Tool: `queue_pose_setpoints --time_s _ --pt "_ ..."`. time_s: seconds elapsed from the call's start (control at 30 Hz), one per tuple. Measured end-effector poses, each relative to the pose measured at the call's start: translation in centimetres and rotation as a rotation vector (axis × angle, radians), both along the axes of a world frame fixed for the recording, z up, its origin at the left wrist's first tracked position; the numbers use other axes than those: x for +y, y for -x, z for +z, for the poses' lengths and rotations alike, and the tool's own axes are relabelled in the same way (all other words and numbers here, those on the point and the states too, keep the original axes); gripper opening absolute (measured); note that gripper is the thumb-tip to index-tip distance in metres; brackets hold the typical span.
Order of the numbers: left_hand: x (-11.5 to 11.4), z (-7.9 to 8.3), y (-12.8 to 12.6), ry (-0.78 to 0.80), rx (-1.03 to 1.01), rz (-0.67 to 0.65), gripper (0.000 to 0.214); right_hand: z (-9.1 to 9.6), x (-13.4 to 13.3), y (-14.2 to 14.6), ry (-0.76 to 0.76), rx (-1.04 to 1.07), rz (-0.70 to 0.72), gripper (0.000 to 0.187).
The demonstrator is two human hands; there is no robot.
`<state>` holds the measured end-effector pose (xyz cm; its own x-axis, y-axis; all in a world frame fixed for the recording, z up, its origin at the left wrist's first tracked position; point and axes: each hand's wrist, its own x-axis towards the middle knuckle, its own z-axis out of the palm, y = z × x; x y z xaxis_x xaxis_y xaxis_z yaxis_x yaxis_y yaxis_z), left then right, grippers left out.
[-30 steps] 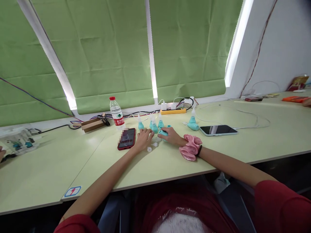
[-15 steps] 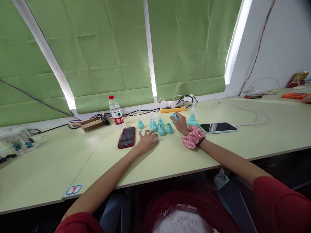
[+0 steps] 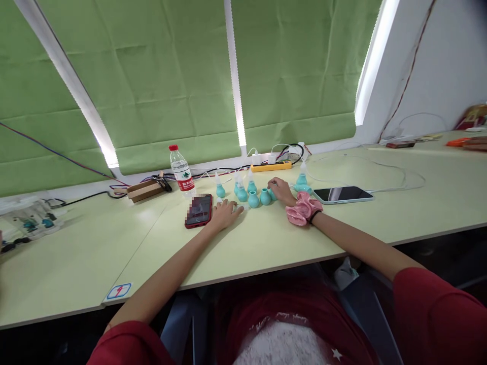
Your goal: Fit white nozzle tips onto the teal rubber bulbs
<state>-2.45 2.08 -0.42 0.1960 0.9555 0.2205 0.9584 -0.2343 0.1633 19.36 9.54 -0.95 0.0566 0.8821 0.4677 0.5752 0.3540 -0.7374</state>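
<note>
Teal squeeze bulbs stand in a cluster at the middle of the desk. Several carry clear pointed nozzles, such as this capped bulb (image 3: 220, 190). Two bare round ones, a front bulb (image 3: 253, 199) and its neighbour (image 3: 265, 196), have open necks. My right hand (image 3: 281, 191), with a pink scrunchie on its wrist, closes over another teal bulb (image 3: 272, 194) at the right of these, partly hidden by the fingers. My left hand (image 3: 224, 215) rests low on the desk, thumb and fingers apart, over loose clear nozzles (image 3: 238, 207) that it partly covers.
A red-cased phone (image 3: 199, 210) and a water bottle (image 3: 182, 172) are left of the bulbs. A plugged-in phone (image 3: 343, 194) lies right, near a bulb lying on its side (image 3: 303, 188). Behind are a yellow power strip (image 3: 271, 167), cables and a cardboard tray (image 3: 146, 190).
My right hand has lowered the teal bulb to the desk beside the bare bulbs. My left hand has shifted slightly left, its fingers less spread.
</note>
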Motion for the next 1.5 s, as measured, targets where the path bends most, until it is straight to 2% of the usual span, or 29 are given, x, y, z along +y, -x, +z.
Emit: queue_pose_setpoints --time_s 0.1,0.17,0.23,0.3,0.4,0.53,0.63,0.77,0.87,1.03,1.17,1.33,1.4,1.5 --pt "-0.3 0.1 -0.2 -0.019 0.001 -0.042 0.045 1.1 -0.4 -0.3 -0.280 -0.065 -0.053 0.019" --pt "-0.5 0.1 -0.4 -0.087 0.010 -0.063 0.043 2.2 -0.7 -1.0 -0.521 -0.116 -0.176 0.024" --pt "-0.7 0.1 -0.5 -0.149 0.021 -0.093 0.045 3.2 -0.7 -2.1 -0.628 -0.137 -0.342 0.033" --pt "-0.8 -0.1 -0.7 -0.161 0.038 -0.123 0.047 3.7 -0.5 -3.3 -0.581 -0.136 -0.507 0.047" --pt "-1.0 -0.4 -0.9 -0.119 0.082 -0.137 0.049 3.2 0.3 -4.6 -0.366 -0.127 -0.651 0.063" --pt "-1.1 -0.5 -1.0 -0.092 0.090 -0.105 0.047 1.8 1.4 -5.2 -0.019 -0.135 -0.606 0.066" --pt "-1.1 -0.3 -1.0 -0.095 0.078 -0.089 0.044 1.1 1.9 -5.4 0.065 -0.148 -0.581 0.060" --pt "-1.2 -0.1 -1.2 -0.090 0.077 -0.084 0.041 0.6 2.4 -6.0 0.172 -0.298 -0.526 0.039" --pt "-1.3 -0.1 -1.2 -0.083 0.080 -0.086 0.040 0.4 2.5 -6.4 0.196 -0.427 -0.501 0.037" --pt "-1.2 -0.1 -1.2 -0.091 0.073 -0.090 0.039 0.5 2.3 -6.5 0.229 -0.495 -0.407 0.041" --pt "-1.3 0.0 -1.2 -0.082 0.070 -0.088 0.040 0.7 2.3 -6.2 0.271 -0.582 -0.463 0.046" --pt "-1.6 0.2 -1.3 -0.078 0.055 -0.095 0.039 0.6 2.3 -6.1 0.344 -0.687 -0.409 0.060" --pt "-1.6 0.2 -1.3 -0.085 0.049 -0.092 0.039 0.5 2.4 -6.0 0.347 -0.709 -0.390 0.058" --pt "-1.5 0.1 -1.3 -0.092 0.043 -0.095 0.039 0.2 2.6 -6.0 0.298 -0.696 -0.435 0.058"
